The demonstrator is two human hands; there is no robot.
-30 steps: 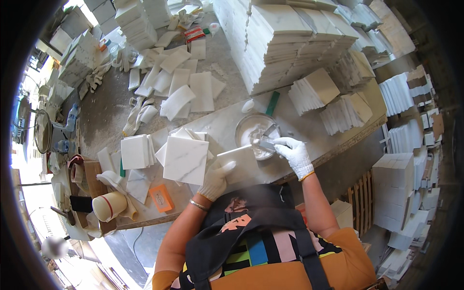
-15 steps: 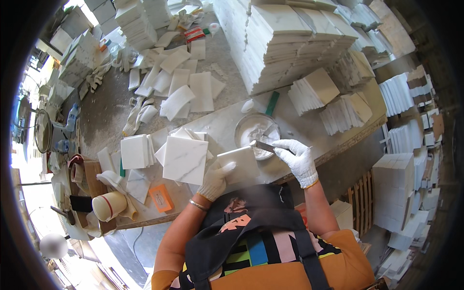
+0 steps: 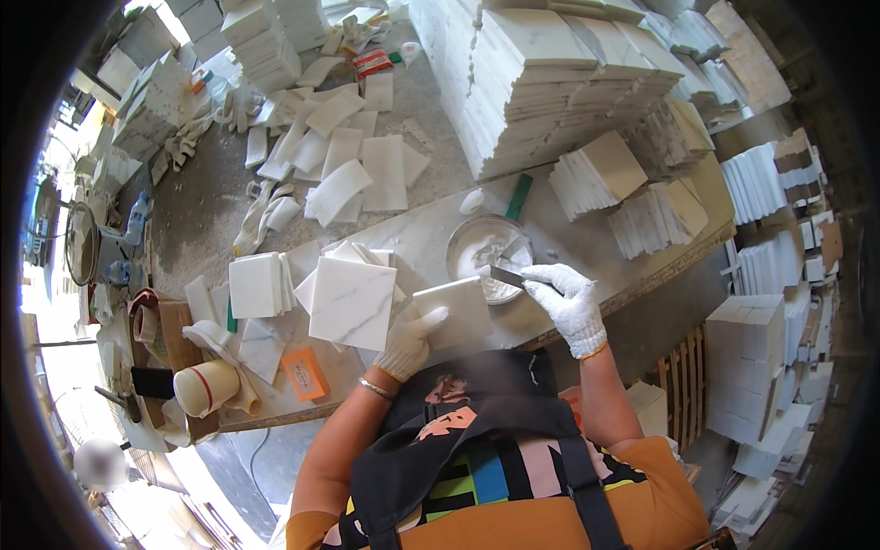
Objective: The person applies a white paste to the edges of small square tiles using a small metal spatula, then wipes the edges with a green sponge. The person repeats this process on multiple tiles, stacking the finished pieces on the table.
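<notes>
Pale square tile (image 3: 463, 316), thin, flat-faced, straight-edged, is held over the near side of the bench, just left of and below the round bowl; upper edge shows as a bright white strip. Left hand (image 3: 408, 341), in a knitted off-white glove, is closed on the tile's left side, thumb across the face. Right hand (image 3: 566, 310), same ribbed knit with orange cuff trim, pinches a flat grey blade (image 3: 506, 277), narrow and straight; its tip is at the tile's upper right corner, can't tell if touching. Bowl (image 3: 450, 249) has a thin rim and white, smeary, paste-like stuff (image 3: 478, 250) inside, lumpy in places. Behind it: a smooth white lump (image 3: 471, 202) and a flat green bar (image 3: 519, 196). Left of the tile, a fanned stack of square tiles (image 3: 353, 304), polished white with grey veins, then a neater stack (image 3: 257, 287). Nearer the front edge, an orange box (image 3: 305, 374) and a cream cylinder (image 3: 206, 390) with red band, lying on its side. Bench top (image 3: 403, 231) is smooth pale stone, dusty. Beyond it, thin rectangular offcuts (image 3: 383, 174) lie scattered on rough grey ground (image 3: 206, 225); far right, a tall block of stacked slabs (image 3: 550, 101), jagged at the corners
</notes>
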